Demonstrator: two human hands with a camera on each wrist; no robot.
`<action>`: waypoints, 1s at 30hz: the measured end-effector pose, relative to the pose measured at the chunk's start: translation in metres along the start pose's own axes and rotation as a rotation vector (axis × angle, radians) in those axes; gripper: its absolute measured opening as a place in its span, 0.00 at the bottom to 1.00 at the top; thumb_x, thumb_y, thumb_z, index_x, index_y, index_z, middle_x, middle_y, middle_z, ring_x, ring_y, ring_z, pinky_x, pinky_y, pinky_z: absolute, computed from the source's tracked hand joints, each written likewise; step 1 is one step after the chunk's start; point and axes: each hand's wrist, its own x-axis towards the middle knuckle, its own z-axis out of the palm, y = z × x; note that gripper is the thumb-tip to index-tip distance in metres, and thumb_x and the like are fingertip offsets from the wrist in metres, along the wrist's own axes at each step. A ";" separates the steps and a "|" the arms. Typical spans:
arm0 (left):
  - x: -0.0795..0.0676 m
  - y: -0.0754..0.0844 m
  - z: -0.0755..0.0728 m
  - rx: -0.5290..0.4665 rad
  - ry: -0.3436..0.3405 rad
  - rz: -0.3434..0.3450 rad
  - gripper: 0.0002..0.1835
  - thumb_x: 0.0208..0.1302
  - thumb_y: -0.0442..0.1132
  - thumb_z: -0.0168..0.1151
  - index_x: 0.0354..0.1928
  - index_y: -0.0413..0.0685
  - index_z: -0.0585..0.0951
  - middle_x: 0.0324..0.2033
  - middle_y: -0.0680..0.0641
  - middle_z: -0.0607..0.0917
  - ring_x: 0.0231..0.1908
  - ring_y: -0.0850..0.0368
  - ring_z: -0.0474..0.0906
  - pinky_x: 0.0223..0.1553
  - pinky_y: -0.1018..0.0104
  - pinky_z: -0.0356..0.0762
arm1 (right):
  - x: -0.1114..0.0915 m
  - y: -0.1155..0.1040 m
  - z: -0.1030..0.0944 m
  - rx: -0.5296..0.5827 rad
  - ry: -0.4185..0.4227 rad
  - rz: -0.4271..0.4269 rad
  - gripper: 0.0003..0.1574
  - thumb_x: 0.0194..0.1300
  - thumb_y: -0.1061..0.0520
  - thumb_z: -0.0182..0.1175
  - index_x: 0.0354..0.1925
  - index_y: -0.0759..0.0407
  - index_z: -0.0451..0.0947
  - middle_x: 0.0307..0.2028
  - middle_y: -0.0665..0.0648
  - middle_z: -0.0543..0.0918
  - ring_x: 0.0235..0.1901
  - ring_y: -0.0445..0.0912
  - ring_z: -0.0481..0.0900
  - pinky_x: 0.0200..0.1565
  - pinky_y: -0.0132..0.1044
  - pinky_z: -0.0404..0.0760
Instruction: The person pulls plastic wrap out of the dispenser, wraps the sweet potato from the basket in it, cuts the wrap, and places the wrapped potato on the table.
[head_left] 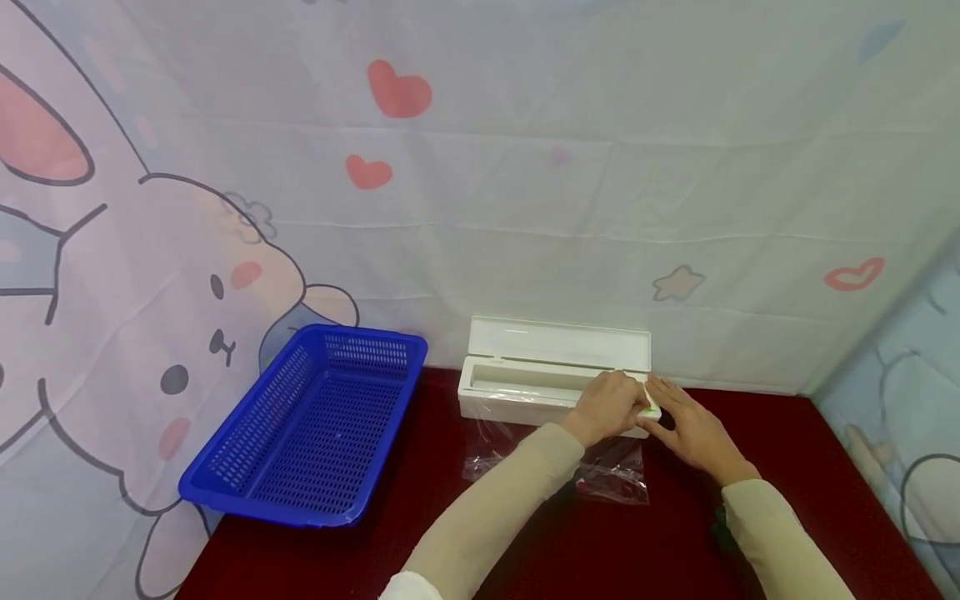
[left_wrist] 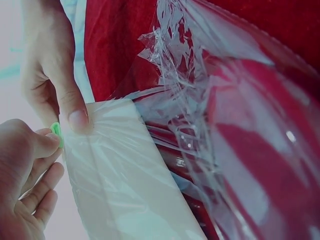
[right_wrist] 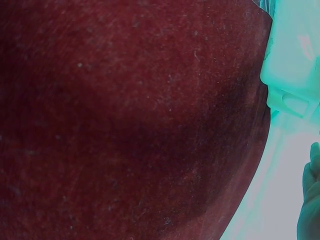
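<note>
While the white cling-film dispenser (head_left: 551, 379) sat open at the back of the red table (head_left: 420, 533), its small green slider (left_wrist: 56, 133) was pinched by the curled left hand (head_left: 606, 406). The right end was pressed by the right hand (head_left: 688, 429), fingers pretty straight. Clear film (head_left: 600, 467) was left hanging out front, blue basket (head_left: 307, 425) well apart.

Long beige sleeves (head_left: 495, 508) cover both arms (white cloth at the left elbow).

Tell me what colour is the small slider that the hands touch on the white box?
Green slider, clearest in the left wrist view.
</note>
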 end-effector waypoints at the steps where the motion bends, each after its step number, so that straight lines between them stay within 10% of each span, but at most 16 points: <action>1: 0.000 0.000 0.000 0.000 -0.001 0.001 0.09 0.72 0.41 0.69 0.50 0.60 0.93 0.45 0.61 0.93 0.45 0.66 0.89 0.53 0.77 0.81 | 0.000 0.000 0.000 0.001 -0.001 0.001 0.52 0.76 0.35 0.62 0.82 0.62 0.59 0.81 0.68 0.61 0.78 0.69 0.61 0.68 0.67 0.72; 30: -0.008 -0.015 -0.007 0.014 -0.035 0.017 0.11 0.70 0.41 0.69 0.50 0.63 0.93 0.46 0.61 0.93 0.47 0.63 0.88 0.55 0.74 0.80 | -0.001 -0.003 0.001 0.018 0.019 -0.005 0.52 0.75 0.36 0.64 0.82 0.63 0.59 0.81 0.68 0.62 0.78 0.69 0.61 0.66 0.68 0.74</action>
